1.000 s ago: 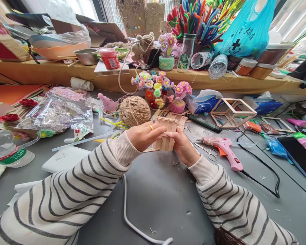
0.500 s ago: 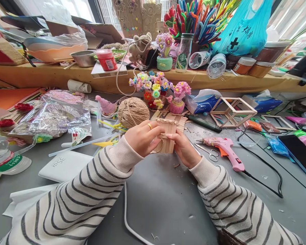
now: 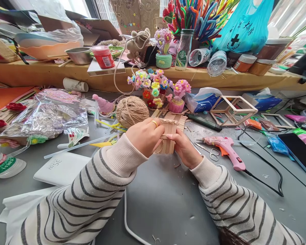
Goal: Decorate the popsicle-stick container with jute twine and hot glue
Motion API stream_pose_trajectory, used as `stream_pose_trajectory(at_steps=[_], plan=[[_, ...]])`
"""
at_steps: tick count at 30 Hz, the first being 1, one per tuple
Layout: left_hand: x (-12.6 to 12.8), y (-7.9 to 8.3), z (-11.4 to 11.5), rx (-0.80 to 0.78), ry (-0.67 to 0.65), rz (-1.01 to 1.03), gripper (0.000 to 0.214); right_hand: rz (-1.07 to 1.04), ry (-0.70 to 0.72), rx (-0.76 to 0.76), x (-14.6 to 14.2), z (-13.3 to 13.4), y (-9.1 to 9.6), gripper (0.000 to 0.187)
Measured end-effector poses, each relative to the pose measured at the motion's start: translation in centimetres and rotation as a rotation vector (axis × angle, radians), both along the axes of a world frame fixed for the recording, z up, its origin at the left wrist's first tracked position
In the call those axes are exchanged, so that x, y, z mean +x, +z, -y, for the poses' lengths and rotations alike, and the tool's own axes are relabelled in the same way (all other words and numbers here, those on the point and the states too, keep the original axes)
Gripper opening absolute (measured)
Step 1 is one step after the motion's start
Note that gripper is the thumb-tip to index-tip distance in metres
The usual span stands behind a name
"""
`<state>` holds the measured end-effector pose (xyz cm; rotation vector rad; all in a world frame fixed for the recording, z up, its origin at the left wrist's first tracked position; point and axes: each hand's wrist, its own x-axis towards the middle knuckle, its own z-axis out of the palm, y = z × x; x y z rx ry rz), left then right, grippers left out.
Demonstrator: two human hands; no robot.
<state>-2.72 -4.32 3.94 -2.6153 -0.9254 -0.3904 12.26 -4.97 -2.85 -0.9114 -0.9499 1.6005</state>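
Observation:
Both my hands meet at the middle of the grey table over a small box of wooden craft sticks [image 3: 169, 131] with a twine rim. My left hand [image 3: 144, 136], a gold ring on one finger, closes on the box's left side, fingers curled over its front. My right hand [image 3: 185, 148] grips the right side, fingertips pressed against the sticks. A loop of twine lies against the box's lower front. A ball of jute twine [image 3: 132, 110] sits just behind my left hand.
A pink glue gun [image 3: 225, 149] with a black cord and small scissors [image 3: 211, 153] lie right of my hands. A stick-frame cube [image 3: 233, 109], pipe-cleaner flower pots [image 3: 154, 88], cellophane bags [image 3: 51, 114] and a white box [image 3: 60, 168] surround them. A cluttered wooden shelf [image 3: 53, 71] runs behind.
My left hand has shifted slightly up and right over the box front, its fingers curling further; the view has drifted a little. My right hand keeps its grip.

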Motion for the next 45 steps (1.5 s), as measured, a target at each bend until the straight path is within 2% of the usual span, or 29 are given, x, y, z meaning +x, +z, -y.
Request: stream_pose_trajectory(at_steps=[3,10,17,23,28,34,41,45], plan=[[0.04,-0.13,0.14,0.024,-0.017,0.001,0.010,0.013,0.003,0.011,-0.02,0.37,0.38,0.047],[0.11,-0.39,0.26,0.200,-0.086,0.008,0.008,-0.016,0.015,0.016,-0.06,0.51,0.52,0.049],[-0.53,-0.43,-0.33,0.074,-0.108,0.084,0.007,-0.014,0.013,0.028,0.04,0.32,0.25,0.047],[-0.45,-0.41,-0.35,0.029,-0.083,0.077,0.007,-0.011,0.011,0.029,0.03,0.23,0.19,0.047],[-0.44,-0.42,-0.18,0.062,-0.099,0.089,0.006,-0.034,0.019,0.026,0.08,0.21,0.44,0.046],[-0.40,-0.36,-0.13,0.042,-0.089,0.091,0.006,-0.061,0.042,-0.071,0.38,0.45,0.93,0.043],[-0.41,-0.46,-0.22,0.033,-0.090,0.094,0.008,-0.071,0.041,-0.090,0.29,0.40,0.79,0.044],[-0.41,-0.40,-0.24,0.041,-0.105,0.098,0.009,-0.068,0.019,-0.088,0.34,0.29,0.71,0.038]])
